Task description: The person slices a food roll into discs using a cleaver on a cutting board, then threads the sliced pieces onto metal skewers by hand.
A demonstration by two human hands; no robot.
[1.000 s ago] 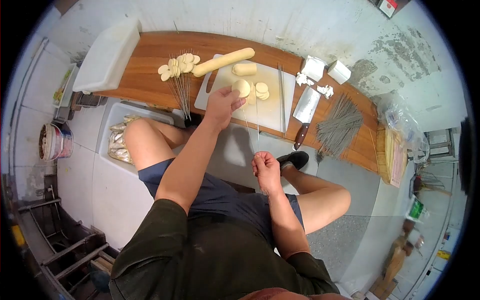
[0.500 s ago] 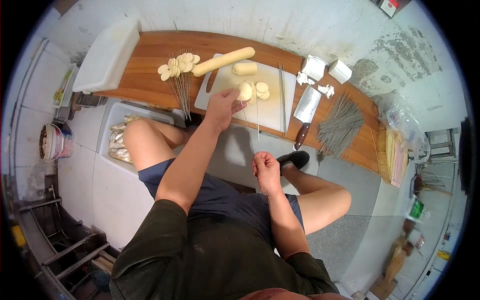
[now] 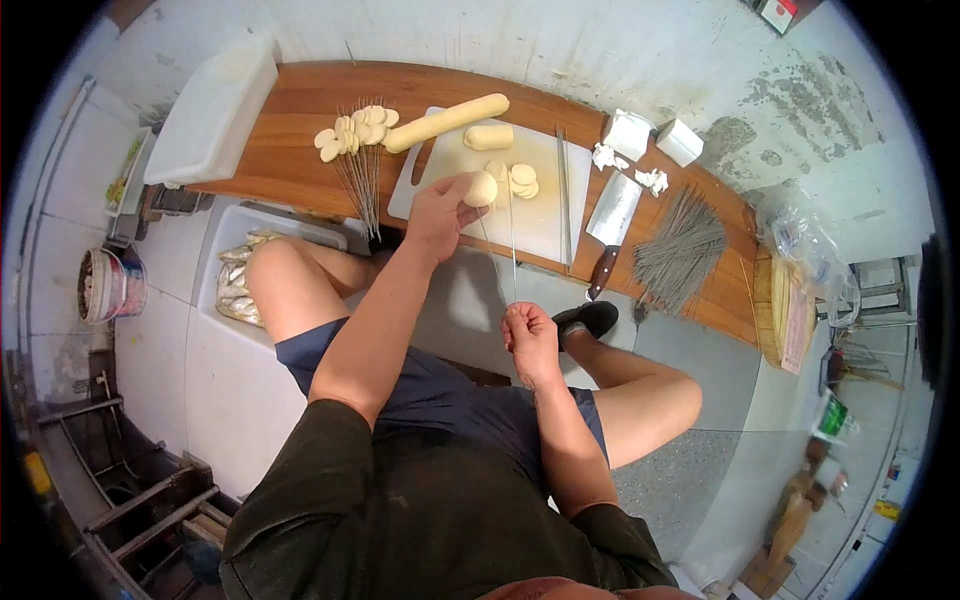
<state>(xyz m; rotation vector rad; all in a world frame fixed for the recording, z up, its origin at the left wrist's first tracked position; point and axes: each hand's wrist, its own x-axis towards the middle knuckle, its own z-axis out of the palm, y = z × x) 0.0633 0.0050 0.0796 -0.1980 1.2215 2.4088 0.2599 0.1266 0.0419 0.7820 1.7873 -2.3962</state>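
Left hand [image 3: 440, 222]: fingers pinch slice [image 3: 483, 190], seen over board [image 3: 540, 228]. Right hand [image 3: 530, 340]: fingers clenched on near end of skewer [image 3: 513, 245]; its long axis runs away from person, far part just right of slice. Contact: cannot tell.

From far away I count two hands: one left hand [image 3: 440, 218] and one right hand [image 3: 530, 340]. I see one held slice [image 3: 482, 189], one long roll [image 3: 447, 122] and one short roll [image 3: 488, 137]. There is one big knife [image 3: 612, 213], one cutting board [image 3: 538, 226], two white blocks [image 3: 628, 135] and one bucket [image 3: 124, 284]. The pile of thin sticks [image 3: 685, 245] has too many for me to count.
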